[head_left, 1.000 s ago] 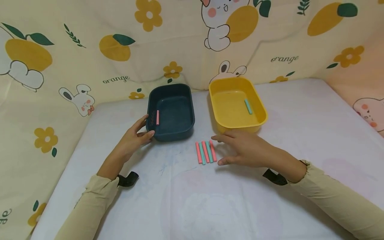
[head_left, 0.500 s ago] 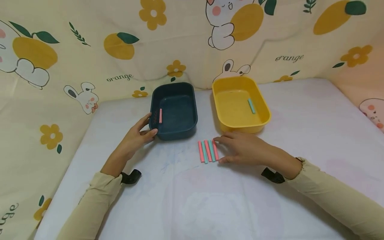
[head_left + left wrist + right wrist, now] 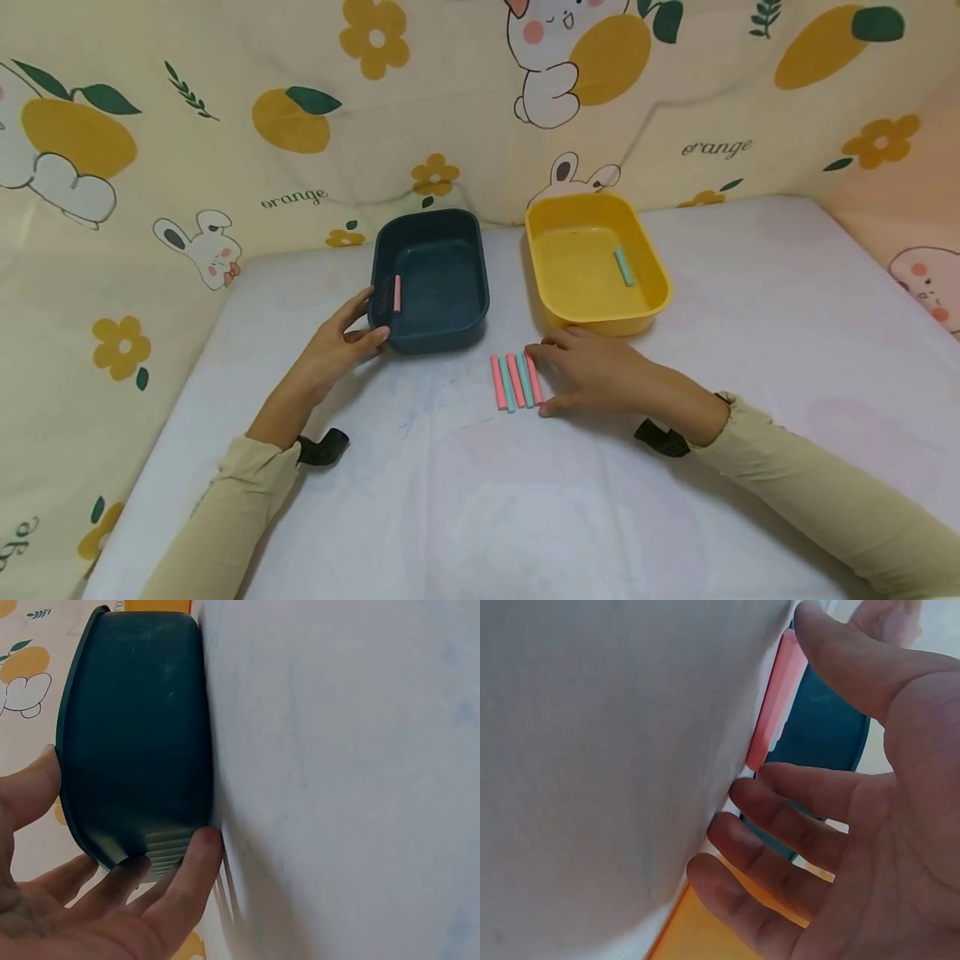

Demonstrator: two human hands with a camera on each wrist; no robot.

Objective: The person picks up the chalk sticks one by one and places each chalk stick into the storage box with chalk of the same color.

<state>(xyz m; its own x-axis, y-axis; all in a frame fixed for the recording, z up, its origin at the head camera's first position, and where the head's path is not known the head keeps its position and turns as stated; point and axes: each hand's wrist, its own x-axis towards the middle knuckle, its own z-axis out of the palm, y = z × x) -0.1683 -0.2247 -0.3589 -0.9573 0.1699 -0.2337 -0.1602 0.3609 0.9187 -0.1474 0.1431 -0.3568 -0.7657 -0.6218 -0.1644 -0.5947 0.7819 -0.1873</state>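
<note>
A dark teal plastic bin (image 3: 431,342) stands on the table, holding one pink chalk stick (image 3: 397,293). My left hand (image 3: 330,354) grips its near left corner, thumb on the rim and fingers against the outer wall (image 3: 135,712). In front of the bins, several pink and teal chalk sticks (image 3: 507,383) lie side by side in a row. My right hand (image 3: 600,371) is at the row's right end, pinching the outermost pink chalk stick (image 3: 776,701) by its two ends between thumb and index finger. The other fingertips rest on or just above the tabletop.
A yellow plastic bin (image 3: 600,321) stands right of the teal one, with a teal chalk stick (image 3: 623,267) inside. Patterned cloth (image 3: 450,100) hangs behind the white-covered table (image 3: 480,517). Faint blue smudges mark the cover in front of the teal bin.
My right hand has moved left onto the row's outermost pink chalk stick, its thumb and index finger coming to the stick's ends. My left hand has stayed on the teal bin.
</note>
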